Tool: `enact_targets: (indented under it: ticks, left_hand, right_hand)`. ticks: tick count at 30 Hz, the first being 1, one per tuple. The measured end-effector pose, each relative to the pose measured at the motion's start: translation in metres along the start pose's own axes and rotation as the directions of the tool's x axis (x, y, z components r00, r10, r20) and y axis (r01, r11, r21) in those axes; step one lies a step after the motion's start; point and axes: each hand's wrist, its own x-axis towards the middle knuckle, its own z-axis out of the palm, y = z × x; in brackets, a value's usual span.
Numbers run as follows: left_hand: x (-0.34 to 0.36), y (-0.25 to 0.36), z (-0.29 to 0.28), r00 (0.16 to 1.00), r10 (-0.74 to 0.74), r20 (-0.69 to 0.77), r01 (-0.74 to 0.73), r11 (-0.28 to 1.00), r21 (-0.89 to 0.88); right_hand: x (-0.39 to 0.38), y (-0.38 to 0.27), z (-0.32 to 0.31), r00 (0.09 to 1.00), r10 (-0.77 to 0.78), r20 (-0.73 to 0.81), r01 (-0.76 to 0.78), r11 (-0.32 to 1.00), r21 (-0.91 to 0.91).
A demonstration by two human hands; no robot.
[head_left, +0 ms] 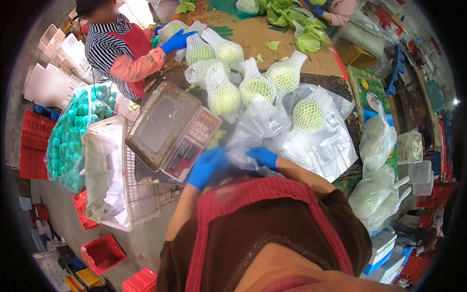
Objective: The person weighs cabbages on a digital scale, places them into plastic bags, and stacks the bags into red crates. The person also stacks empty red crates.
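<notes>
My right hand (263,157), in a blue glove, pinches the near edge of a clear plastic bag (257,124) at the table's front. Beside the scale, my left hand (208,168) is also gloved in blue and smeared by motion. It is close to the bag's left edge, and its grip cannot be made out. Just beyond the bag stand several pale green cabbages (224,95) in white foam nets. Another netted cabbage (309,116) lies on a stack of flat plastic bags (323,153) to my right.
A scale (165,124) with a metal tray stands left. Across the table, a co-worker's blue-gloved hand (176,42) touches netted cabbages. Loose leaves (309,43) lie at the far right. Bagged cabbages (372,194) are stacked right; a white crate (124,180) is left.
</notes>
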Motion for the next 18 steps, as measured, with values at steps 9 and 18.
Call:
enact_targets:
  ticks: [9, 18]
  left_hand:
    - [0.027, 0.002, 0.009, 0.998, 0.062, 0.005, -0.062, 0.996, 0.07]
    - [0.052, -0.006, 0.001, 0.992, 0.118, 0.039, -0.119, 0.991, 0.052]
  right_hand:
    - [-0.004, -0.013, 0.005, 0.923, 0.063, 0.379, 0.239, 0.678, -0.695]
    - [0.015, -0.037, -0.024, 0.944, -0.283, 0.168, 0.292, 0.956, -0.031]
